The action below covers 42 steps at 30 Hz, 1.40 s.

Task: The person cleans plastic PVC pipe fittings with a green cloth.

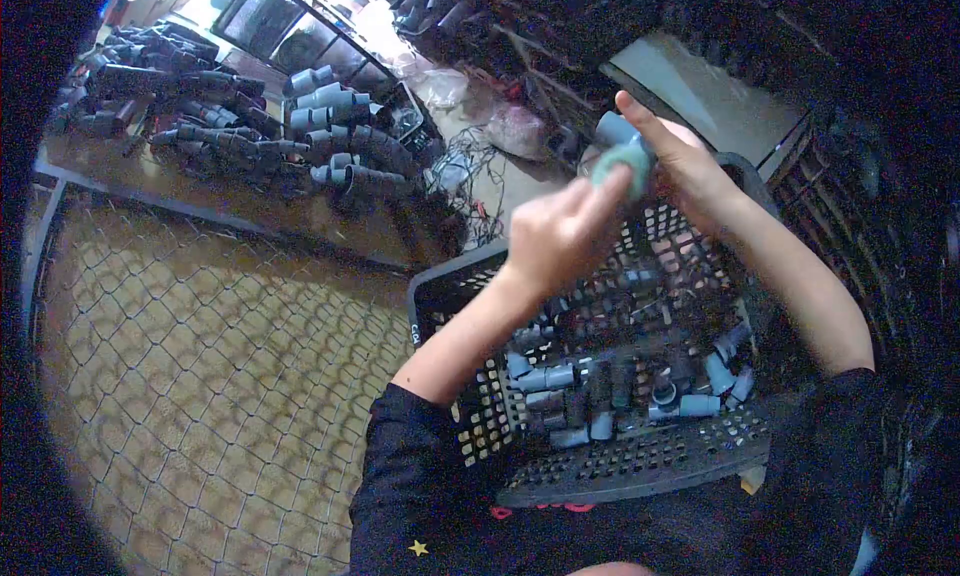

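Observation:
Above a black perforated plastic crate (pixel 640 466), both hands meet at a grey pipe fitting (pixel 617 129). My right hand (pixel 692 176) is closed on the fitting, its thumb stretched up along it. Smeared by motion, my left hand (pixel 556 228) pinches a pale green piece (pixel 622 169), perhaps a cloth or pad, and presses it at the fitting's lower end. The fingertips of both hands are partly hidden. Several more grey pipe fittings (pixel 548 378) lie loose on the crate's floor, mostly toward my side.
To the left runs a wire-mesh surface (pixel 230 366) with a metal frame. Beyond it, many grey pipe fittings (pixel 330 106) are piled up. Plastic bags (pixel 515 131) and tangled cords (pixel 465 171) lie behind the crate. A flat panel (pixel 710 96) stands at the back right.

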Available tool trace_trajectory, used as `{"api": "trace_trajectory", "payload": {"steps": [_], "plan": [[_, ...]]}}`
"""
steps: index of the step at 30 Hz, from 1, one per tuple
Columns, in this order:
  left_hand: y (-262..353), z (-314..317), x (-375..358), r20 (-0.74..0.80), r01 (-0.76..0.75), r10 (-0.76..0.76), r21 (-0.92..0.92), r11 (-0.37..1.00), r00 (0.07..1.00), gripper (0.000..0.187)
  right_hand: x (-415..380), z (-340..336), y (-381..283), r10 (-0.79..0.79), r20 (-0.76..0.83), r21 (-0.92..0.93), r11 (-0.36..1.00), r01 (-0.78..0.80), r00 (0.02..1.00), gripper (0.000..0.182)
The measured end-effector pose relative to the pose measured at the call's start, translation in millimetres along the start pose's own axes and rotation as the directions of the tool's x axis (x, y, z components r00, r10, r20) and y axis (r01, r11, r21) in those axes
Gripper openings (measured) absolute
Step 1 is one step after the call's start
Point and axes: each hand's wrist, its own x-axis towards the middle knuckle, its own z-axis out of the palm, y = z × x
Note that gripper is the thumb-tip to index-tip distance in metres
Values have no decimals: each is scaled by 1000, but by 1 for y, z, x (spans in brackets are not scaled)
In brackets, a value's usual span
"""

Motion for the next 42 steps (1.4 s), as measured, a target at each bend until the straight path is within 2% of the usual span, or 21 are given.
{"api": "trace_trajectory", "payload": {"steps": [2,4,6,7,11,12,14,16,18,19,22,23,26,28,30,31,32,34,35,39,42], "plan": [[15,1,0,11,-89,89,58,994,996,45,0,5,-1,6,21,-11,1000,-6,1000,56],[8,1,1,16,-83,82,72,994,997,45,-4,9,-4,36,-2,29,999,-36,999,59],[-4,6,-1,2,85,-86,73,994,996,47,-7,9,-7,35,-28,61,998,-33,999,61],[-9,9,0,-36,136,-135,10,991,990,50,0,-4,-2,39,92,30,999,-41,995,62],[7,8,-6,24,93,-93,-4,996,995,53,4,5,8,-70,13,22,997,69,997,66],[12,7,-4,-1,81,-81,-62,995,997,54,1,6,6,-36,20,18,999,35,999,64],[4,6,-4,82,157,-158,14,988,984,54,-6,7,-2,31,36,12,999,-31,999,59],[-9,10,-2,4,226,-226,3,974,974,54,0,-9,1,34,195,91,994,-52,980,54],[-11,12,-3,-6,172,-172,-42,984,985,53,5,-15,6,18,329,238,966,-101,944,51],[-6,13,-5,-8,129,-130,-80,988,991,53,5,-10,10,21,242,253,964,-83,970,48],[4,7,-5,73,0,5,-70,998,997,52,5,-9,10,-36,169,20,999,33,985,49],[1,7,-3,51,32,-28,-63,998,998,52,4,-6,10,-52,151,101,994,37,987,46],[-12,7,1,29,176,-175,-20,984,984,52,2,-4,8,-48,62,135,990,40,997,41],[-14,9,-2,35,168,-168,-14,986,985,52,3,-8,8,-39,86,126,992,28,995,38],[-2,8,-4,16,76,-74,-122,990,997,50,2,-6,9,-33,63,101,995,27,997,37],[1,5,-1,50,-26,32,-120,992,998,48,4,-3,10,-143,8,23,989,143,990,32],[7,2,1,93,-83,86,-36,996,992,46,6,-4,12,-142,38,14,990,141,989,31],[-2,7,2,21,-51,52,-62,997,998,44,8,-8,12,-141,94,-4,990,142,986,29],[-9,10,2,-26,-33,32,-54,998,999,43,5,-8,11,-16,36,16,1000,16,999,29],[-10,16,-2,-58,97,-100,-59,994,993,46,-1,1,2,-31,55,163,986,22,998,34],[-4,10,-2,-18,85,-85,-16,996,996,49,5,-12,5,4,249,303,949,-82,968,38]]}}
